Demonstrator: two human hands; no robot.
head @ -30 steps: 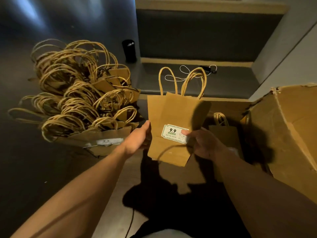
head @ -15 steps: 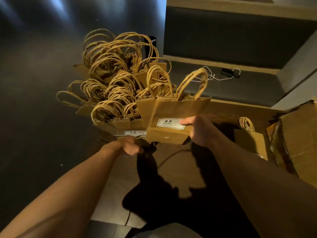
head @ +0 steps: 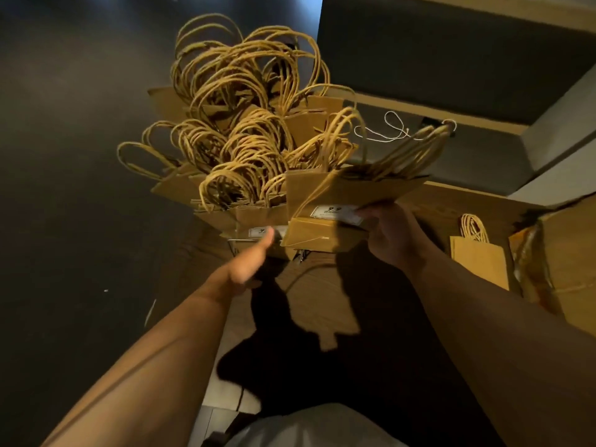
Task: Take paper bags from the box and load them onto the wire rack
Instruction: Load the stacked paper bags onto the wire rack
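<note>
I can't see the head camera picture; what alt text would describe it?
Seen from above, a person's right hand holds a flat brown paper bag with twisted handles and a white label beside a crowded pile of matching brown bags on a wire rack. The left hand reaches toward the pile's front bags. Another bag stands beside a torn cardboard box at right.

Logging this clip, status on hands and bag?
Right hand holds paper bag at rack's near end. Left hand at stacked bags, grip unclear. Nothing blocking.
</note>
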